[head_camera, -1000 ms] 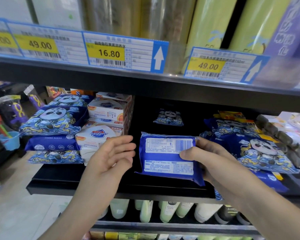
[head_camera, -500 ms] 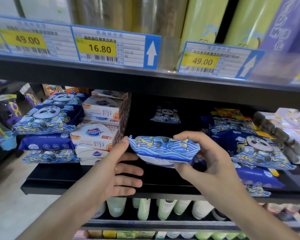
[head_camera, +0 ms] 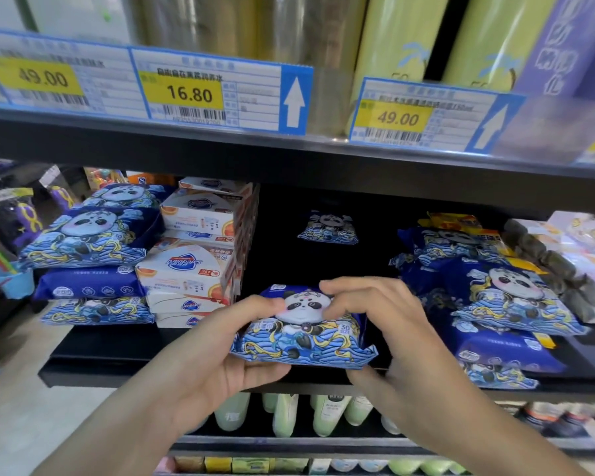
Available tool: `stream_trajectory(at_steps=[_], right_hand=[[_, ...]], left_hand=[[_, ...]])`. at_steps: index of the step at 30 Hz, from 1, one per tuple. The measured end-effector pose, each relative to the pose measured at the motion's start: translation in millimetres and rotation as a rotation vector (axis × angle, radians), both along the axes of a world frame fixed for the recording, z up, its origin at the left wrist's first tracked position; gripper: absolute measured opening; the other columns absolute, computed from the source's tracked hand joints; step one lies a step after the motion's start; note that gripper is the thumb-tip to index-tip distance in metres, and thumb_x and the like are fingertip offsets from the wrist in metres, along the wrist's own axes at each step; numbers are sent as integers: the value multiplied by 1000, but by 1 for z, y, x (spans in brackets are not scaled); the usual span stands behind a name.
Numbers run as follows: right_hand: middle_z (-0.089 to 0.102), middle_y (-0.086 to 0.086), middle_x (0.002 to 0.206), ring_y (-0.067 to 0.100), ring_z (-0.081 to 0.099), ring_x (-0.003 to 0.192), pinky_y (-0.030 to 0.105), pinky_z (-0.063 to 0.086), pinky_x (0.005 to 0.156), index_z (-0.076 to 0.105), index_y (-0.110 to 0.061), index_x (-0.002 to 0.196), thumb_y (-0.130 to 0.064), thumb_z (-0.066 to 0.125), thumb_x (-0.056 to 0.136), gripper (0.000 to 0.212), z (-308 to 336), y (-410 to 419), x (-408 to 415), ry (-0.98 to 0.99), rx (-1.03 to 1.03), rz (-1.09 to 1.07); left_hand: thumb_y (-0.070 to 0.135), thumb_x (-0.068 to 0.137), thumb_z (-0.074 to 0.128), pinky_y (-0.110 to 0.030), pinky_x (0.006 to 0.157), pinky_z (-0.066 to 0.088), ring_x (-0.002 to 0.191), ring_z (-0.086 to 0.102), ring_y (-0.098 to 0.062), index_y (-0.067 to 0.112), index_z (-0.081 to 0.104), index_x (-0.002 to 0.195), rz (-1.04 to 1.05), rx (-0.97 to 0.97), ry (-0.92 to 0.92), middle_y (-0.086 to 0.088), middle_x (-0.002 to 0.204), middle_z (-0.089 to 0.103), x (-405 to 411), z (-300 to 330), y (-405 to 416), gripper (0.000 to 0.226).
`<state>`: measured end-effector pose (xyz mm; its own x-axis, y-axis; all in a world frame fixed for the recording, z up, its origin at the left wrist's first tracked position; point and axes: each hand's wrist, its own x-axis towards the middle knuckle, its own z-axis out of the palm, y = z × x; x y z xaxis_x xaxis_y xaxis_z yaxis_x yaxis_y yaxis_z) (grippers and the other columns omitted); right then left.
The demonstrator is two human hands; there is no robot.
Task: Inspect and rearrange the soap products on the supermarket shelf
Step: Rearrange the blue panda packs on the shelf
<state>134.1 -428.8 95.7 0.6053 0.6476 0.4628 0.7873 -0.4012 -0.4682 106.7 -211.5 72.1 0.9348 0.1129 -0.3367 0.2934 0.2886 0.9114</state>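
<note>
Blue, panda-printed, the wipe pack [head_camera: 303,329] sat gripped between both hands, face up, over the black shelf's front edge [head_camera: 152,369]; the left hand [head_camera: 220,352] curled under and over its left end, the right hand [head_camera: 385,324] pinched its right end. Left of the left hand stood stacked white soap boxes [head_camera: 189,266]; right of the right hand lay more panda packs [head_camera: 509,297].

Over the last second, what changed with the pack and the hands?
The blue pack was turned from barcode side to panda face. The left hand, open before, now grips it too, alongside the right hand. The shelf stacks stayed put.
</note>
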Motion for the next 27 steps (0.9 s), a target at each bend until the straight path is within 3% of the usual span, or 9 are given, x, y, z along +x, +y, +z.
stream_trajectory(at_steps=[2,4,6,9,13,16,19,21,27], right_hand=[[34,-30,150,14,29,145,43,34,111,49,-49,119,-2,75,74,70,1,-2,3,-5,-83,-18],[23,-32,155,12,18,149,41,30,115,48,-49,120,-13,77,77,64,3,-3,6,-15,-170,-17],[15,-31,158,8,8,152,38,24,118,48,-49,120,-30,79,78,56,8,-4,9,-26,-241,-4],[14,-29,159,4,2,152,34,18,118,46,-48,117,-55,75,77,49,14,0,11,-71,-319,-13],[34,-22,149,10,19,144,28,21,112,45,-43,114,-59,73,73,53,16,15,17,-187,-382,-38],[50,-21,119,13,42,115,30,30,101,43,-38,110,-49,75,72,51,20,27,25,-228,-437,-61],[51,-17,95,16,47,91,38,39,93,41,-37,106,-45,72,67,51,30,34,34,-248,-492,-95],[48,-17,88,16,46,90,38,39,91,39,-39,108,-47,74,67,54,42,40,42,-189,-553,-130],[42,-16,90,21,47,98,35,33,85,39,-41,114,-38,79,72,58,59,64,85,33,-715,-237]], left_hand=[[3,97,64,-9,44,44,30,51,5,7,44,64,6,-27,39,-13,54,53,-7,2,4,40],[-2,91,63,-13,51,55,53,70,-4,-7,60,81,24,1,40,-25,78,69,-16,3,-1,12],[17,69,75,-33,66,65,78,77,-23,5,71,103,67,-40,76,-17,97,78,-18,9,-2,36],[16,77,76,-36,72,64,87,78,-24,15,70,114,73,57,17,-11,101,79,-18,6,-3,38],[11,85,73,-42,83,60,87,78,-24,22,69,112,107,105,-33,-7,98,79,-13,6,-9,29],[13,83,76,-42,85,60,92,77,-25,22,68,118,99,94,-81,-7,102,79,-9,4,-8,37],[21,74,77,-44,88,59,97,77,-25,18,67,121,129,14,-90,-9,105,79,-5,0,-6,48],[18,85,72,-43,88,57,97,77,-24,17,69,117,149,-5,-82,-10,104,79,-3,-4,-4,32],[27,94,65,-18,99,47,107,63,11,39,54,136,63,708,-225,24,112,71,-14,-23,-4,45]])
